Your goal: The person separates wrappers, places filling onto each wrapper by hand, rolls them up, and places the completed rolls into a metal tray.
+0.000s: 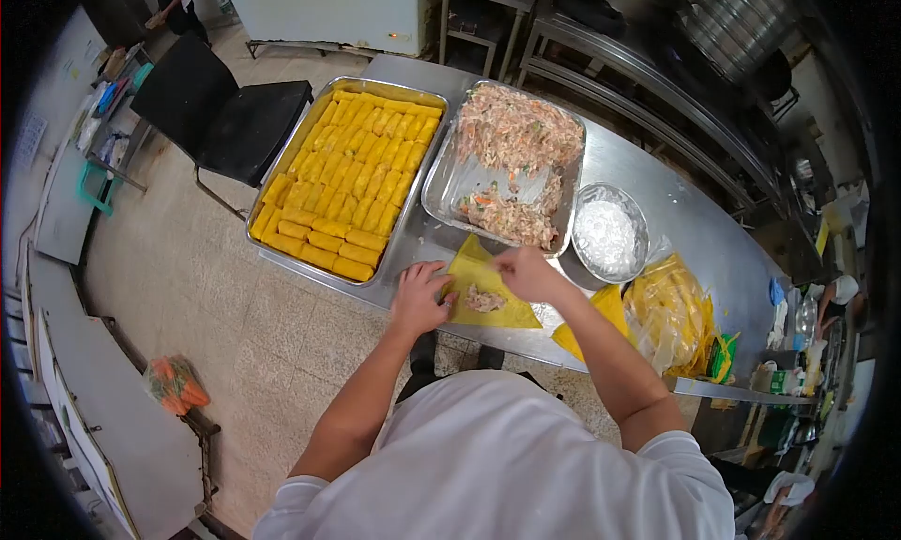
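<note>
A yellow spring roll wrapper (507,307) lies on the steel table with a small heap of shredded filling (483,300) on its lower part. My left hand (419,298) rests at the wrapper's left edge, its fingers apart. Over the wrapper's upper right side is my right hand (528,273), fingers drawn together; whatever they may pinch is too blurred to name. Just beyond, a metal tray of filling (521,132) holds a large mound and a smaller heap. Left of it stands a tray of rolled yellow spring rolls (352,179), in close rows.
A metal bowl of white contents (608,232) stands right of the filling tray. Beside it lie more yellow wrappers (666,305) in a clear plastic bag. A black chair (230,108) is left of the table; a bag of carrots (176,383) sits lower left. Other people are around the edges.
</note>
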Tool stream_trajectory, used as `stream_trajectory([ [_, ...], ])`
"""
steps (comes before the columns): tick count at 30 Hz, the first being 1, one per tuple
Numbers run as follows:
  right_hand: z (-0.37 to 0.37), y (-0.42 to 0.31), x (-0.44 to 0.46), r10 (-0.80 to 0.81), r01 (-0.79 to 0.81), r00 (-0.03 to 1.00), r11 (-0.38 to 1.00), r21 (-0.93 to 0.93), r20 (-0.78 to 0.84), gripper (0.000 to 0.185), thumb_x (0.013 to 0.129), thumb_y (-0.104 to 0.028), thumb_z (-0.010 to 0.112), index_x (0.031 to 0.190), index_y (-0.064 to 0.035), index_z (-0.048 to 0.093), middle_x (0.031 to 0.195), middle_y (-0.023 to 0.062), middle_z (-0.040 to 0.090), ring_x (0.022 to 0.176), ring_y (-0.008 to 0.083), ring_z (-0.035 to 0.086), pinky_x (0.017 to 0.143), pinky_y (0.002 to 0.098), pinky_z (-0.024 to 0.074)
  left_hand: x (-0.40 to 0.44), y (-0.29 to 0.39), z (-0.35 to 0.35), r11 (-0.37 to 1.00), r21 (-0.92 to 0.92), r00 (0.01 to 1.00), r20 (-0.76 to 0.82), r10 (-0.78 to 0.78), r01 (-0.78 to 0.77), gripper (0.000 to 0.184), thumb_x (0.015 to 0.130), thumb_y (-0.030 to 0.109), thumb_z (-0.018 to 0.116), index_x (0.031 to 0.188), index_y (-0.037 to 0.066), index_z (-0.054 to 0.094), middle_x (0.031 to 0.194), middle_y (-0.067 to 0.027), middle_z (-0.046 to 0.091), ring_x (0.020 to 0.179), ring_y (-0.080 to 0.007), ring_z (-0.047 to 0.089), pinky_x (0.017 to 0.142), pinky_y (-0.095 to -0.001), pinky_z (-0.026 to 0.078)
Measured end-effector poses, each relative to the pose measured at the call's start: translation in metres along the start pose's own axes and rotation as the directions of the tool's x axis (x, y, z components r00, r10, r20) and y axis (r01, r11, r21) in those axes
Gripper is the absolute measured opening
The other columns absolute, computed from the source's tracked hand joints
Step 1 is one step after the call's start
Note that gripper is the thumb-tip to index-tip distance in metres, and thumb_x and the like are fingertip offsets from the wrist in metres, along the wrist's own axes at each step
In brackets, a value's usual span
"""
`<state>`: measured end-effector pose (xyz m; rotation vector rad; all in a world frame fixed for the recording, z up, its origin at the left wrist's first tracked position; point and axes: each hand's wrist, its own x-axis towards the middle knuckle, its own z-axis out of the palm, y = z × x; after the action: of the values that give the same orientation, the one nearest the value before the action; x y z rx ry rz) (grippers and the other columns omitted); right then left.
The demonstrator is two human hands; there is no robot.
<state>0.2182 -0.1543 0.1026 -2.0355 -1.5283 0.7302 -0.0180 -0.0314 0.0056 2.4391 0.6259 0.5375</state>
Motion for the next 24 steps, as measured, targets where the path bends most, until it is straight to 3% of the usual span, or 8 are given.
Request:
stream_trajectory([
  [3,0.042,-0.013,-0.011,-0.070,0.079,0.989,0.995,-0.060,0.127,0.019,0.086,-0.015,0.072,0.099,-0.0051,0.082,0.098,0.0261,0.075,0.090,0.0411,0.074,0.084,0.0489,0.0597,0.001,0.001,-0.003,1.000,0.003,1.000,-0.002,0.007,-0.007,0.037,0.081,0.023,0.082,0.116,0.012,0.079,0.139,-0.0074,0.065,0.132,-0.0331,0.055,0.112,-0.0503,0.043],
  [6,0.082,-0.002,-0.009,-0.078,0.111,0.991,0.933,-0.342,0.107,0.018,0.085,-0.022,0.078,0.093,-0.0063,0.081,0.094,0.0215,0.074,0.091,0.0392,0.074,0.084,0.0478,0.0599,0.001,0.001,0.000,1.000,0.001,0.999,-0.035,0.027,-0.027,0.037,0.079,0.021,0.083,0.115,0.012,0.078,0.138,-0.0079,0.065,0.130,-0.0339,0.056,0.110,-0.0506,0.045],
  [9,0.071,-0.012,-0.019,-0.022,0.009,0.998,0.972,-0.236,-0.055,0.018,0.085,-0.024,0.079,0.088,-0.0063,0.080,0.092,0.0167,0.071,0.091,0.0374,0.072,0.083,0.0476,0.0599,0.002,-0.002,-0.001,1.000,0.003,0.999,-0.032,0.024,-0.024,0.037,0.079,0.021,0.083,0.115,0.012,0.078,0.138,-0.0079,0.065,0.130,-0.0339,0.056,0.110,-0.0504,0.044],
  [12,0.074,-0.005,-0.022,-0.145,0.113,0.977,0.973,-0.200,-0.157,0.019,0.084,-0.023,0.081,0.090,-0.0050,0.079,0.090,0.0159,0.069,0.090,0.0364,0.071,0.083,0.0478,0.0595,0.000,-0.001,0.003,1.000,-0.005,0.999,-0.033,0.023,-0.023,0.037,0.080,0.021,0.082,0.115,0.012,0.078,0.138,-0.0081,0.066,0.130,-0.0339,0.056,0.110,-0.0506,0.044],
  [15,0.078,0.002,-0.022,-0.175,0.166,0.984,0.954,-0.251,-0.014,0.016,0.082,-0.013,0.078,0.094,-0.0027,0.079,0.095,0.0189,0.072,0.092,0.0386,0.071,0.085,0.0494,0.0590,0.001,-0.005,0.004,0.999,-0.017,0.999,-0.037,0.040,-0.040,0.039,0.081,0.019,0.081,0.119,0.011,0.077,0.139,-0.0091,0.066,0.130,-0.0343,0.057,0.110,-0.0506,0.044],
  [18,0.055,0.010,-0.030,-0.071,0.052,0.983,0.992,-0.115,-0.172,0.022,0.081,-0.004,0.071,0.101,-0.0002,0.080,0.102,0.0224,0.075,0.097,0.0407,0.071,0.089,0.0497,0.0587,0.001,-0.016,0.011,0.996,-0.076,0.997,-0.067,0.035,-0.040,0.042,0.082,0.016,0.080,0.124,0.009,0.075,0.138,-0.0119,0.065,0.127,-0.0362,0.058,0.108,-0.0493,0.046],
  [22,0.036,0.030,-0.040,0.043,-0.040,0.964,0.999,0.015,-0.262,0.026,0.083,-0.001,0.068,0.107,0.0023,0.079,0.100,0.0221,0.075,0.089,0.0393,0.073,0.084,0.0449,0.0598,0.001,-0.014,0.013,0.981,-0.178,0.985,-0.140,-0.097,0.071,0.043,0.083,0.012,0.079,0.125,0.006,0.073,0.131,-0.0157,0.066,0.122,-0.0386,0.060,0.105,-0.0473,0.049],
  [24,0.047,0.027,-0.032,-0.107,0.104,0.956,0.994,-0.027,-0.275,0.024,0.084,-0.004,0.071,0.106,0.0022,0.079,0.099,0.0211,0.074,0.091,0.0388,0.072,0.084,0.0446,0.0596,-0.003,-0.003,0.010,0.981,-0.148,0.983,-0.114,-0.142,0.124,0.043,0.082,0.010,0.080,0.125,0.006,0.074,0.126,-0.0160,0.066,0.119,-0.0386,0.060,0.103,-0.0471,0.050],
])
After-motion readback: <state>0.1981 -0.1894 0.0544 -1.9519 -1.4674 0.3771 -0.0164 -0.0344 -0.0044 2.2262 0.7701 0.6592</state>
